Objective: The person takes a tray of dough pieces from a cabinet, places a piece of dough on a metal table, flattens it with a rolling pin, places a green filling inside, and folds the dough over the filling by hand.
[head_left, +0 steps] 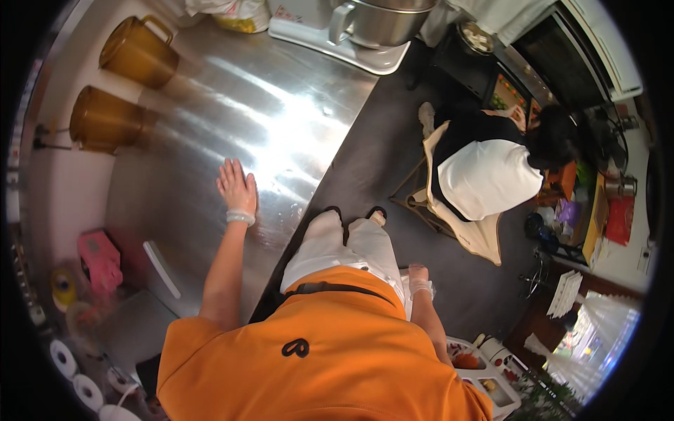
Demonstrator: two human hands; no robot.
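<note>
My left hand [237, 188] lies palm down on a shiny steel counter [232, 105], fingers stretched out, with nothing under it that I can see. A pale bangle [240, 217] circles that wrist. The metal near the hand has wet-looking spots and a bright glare. My right hand [418, 274] hangs low beside my hip, off the counter, with its fingers curled closed. Something white shows around the right wrist and hip; whether the fingers hold it cannot be made out.
Two amber pitchers [139, 52] stand along the counter's back left. A white tray [379, 63] bears a steel pot [390, 24] at the far end. A pink box-shaped thing [100, 261] is at left. To my right a person in white [484, 179] sits on a folding chair [460, 235].
</note>
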